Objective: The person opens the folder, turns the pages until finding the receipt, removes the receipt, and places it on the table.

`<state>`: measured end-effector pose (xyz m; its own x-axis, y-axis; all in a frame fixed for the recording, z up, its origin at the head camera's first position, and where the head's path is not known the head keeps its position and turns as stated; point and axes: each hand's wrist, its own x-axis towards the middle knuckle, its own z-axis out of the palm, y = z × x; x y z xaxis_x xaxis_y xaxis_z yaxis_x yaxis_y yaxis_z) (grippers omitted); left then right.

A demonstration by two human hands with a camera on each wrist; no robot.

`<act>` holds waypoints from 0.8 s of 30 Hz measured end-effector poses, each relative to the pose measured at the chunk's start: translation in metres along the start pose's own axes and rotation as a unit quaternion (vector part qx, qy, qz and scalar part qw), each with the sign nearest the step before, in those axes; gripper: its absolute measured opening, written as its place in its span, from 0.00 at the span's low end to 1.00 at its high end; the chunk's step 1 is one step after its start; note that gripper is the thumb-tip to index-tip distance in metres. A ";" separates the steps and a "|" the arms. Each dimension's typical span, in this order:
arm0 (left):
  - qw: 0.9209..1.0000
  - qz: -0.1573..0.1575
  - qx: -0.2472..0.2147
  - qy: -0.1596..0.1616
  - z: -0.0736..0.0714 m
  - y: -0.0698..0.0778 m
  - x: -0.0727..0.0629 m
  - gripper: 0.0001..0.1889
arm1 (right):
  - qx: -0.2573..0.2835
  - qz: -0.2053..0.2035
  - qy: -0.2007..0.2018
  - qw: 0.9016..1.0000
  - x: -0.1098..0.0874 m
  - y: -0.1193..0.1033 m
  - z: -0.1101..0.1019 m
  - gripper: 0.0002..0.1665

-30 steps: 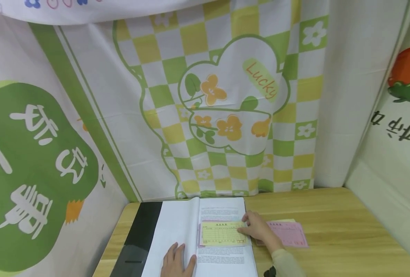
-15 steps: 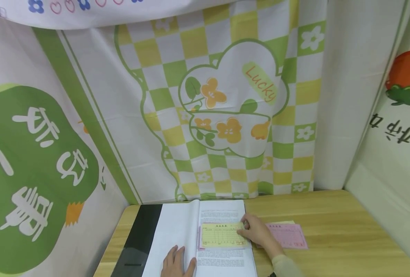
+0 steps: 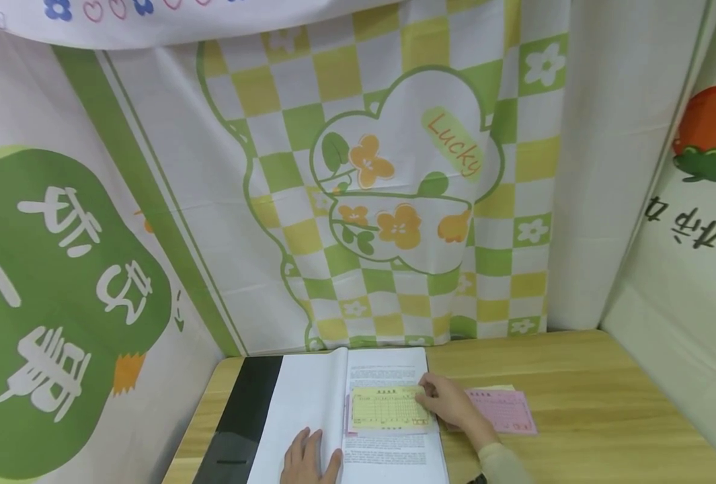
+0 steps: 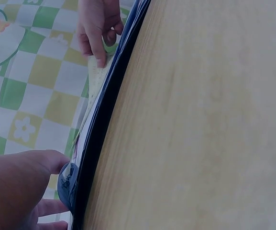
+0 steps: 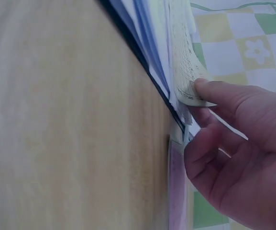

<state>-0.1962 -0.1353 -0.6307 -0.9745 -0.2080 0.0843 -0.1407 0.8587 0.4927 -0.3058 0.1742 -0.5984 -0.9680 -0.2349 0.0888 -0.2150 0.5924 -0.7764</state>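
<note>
A clip file (image 3: 230, 430) with a dark cover lies open on the wooden table, printed sheets on its right side. Yellow form slips (image 3: 388, 408) lie over the printed page, with a pink edge showing at their left. My right hand (image 3: 451, 401) pinches the right edge of the top yellow slip between thumb and index finger; in the right wrist view that slip (image 5: 188, 72) bends up from the sheets. On the left page, beside the raised fold, my left hand (image 3: 309, 460) rests with its fingers extended.
Pink slips (image 3: 503, 410), with a yellow corner behind them, lie on the wooden table (image 3: 612, 417) right of the file, partly under my right forearm. A checkered curtain (image 3: 388, 289) hangs at the table's back edge.
The top yellow slip's lower edge has shifted up slightly, and a line of print shows just below it. My right hand has barely moved; the left stays in place.
</note>
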 end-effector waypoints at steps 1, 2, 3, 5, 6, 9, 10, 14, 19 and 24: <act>1.000 -0.002 -0.001 -0.001 0.000 0.000 0.000 0.35 | 0.000 -0.004 0.001 1.000 0.000 0.000 -0.001 0.07; 1.000 -0.003 -0.002 -0.001 -0.001 0.000 0.000 0.35 | 0.001 -0.008 0.003 1.000 -0.001 0.000 -0.002 0.08; 1.000 -0.002 -0.002 -0.002 -0.001 0.000 0.000 0.35 | 0.003 -0.009 0.005 1.000 -0.001 0.000 -0.003 0.09; 1.000 -0.004 -0.002 -0.002 -0.001 0.000 0.000 0.35 | 0.011 -0.012 0.007 1.000 -0.002 0.001 -0.005 0.10; 1.000 -0.005 -0.004 -0.002 -0.001 0.001 0.000 0.35 | 0.015 -0.013 0.006 1.000 -0.002 0.001 -0.006 0.11; 1.000 -0.005 -0.003 -0.006 -0.002 0.001 0.000 0.34 | 0.026 -0.011 0.004 1.000 -0.003 0.001 -0.008 0.11; 1.000 -0.005 -0.006 -0.007 -0.003 0.002 -0.001 0.34 | 0.029 -0.010 0.003 1.000 -0.004 0.001 -0.009 0.11; 1.000 -0.005 -0.013 -0.011 -0.004 0.003 -0.001 0.34 | 0.049 -0.007 -0.001 0.999 -0.005 0.004 -0.013 0.12; 1.000 -0.010 -0.013 -0.013 -0.003 0.002 0.000 0.36 | 0.065 -0.018 -0.001 0.998 -0.007 0.013 -0.023 0.16; 1.000 -0.011 -0.006 -0.011 -0.001 0.001 0.001 0.36 | 0.061 -0.001 0.012 0.998 -0.010 0.016 -0.032 0.22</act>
<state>-0.1968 -0.1348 -0.6293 -0.9748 -0.2164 0.0550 -0.1598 0.8484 0.5047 -0.3035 0.2110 -0.5916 -0.9709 -0.2162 0.1033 -0.1999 0.4929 -0.8468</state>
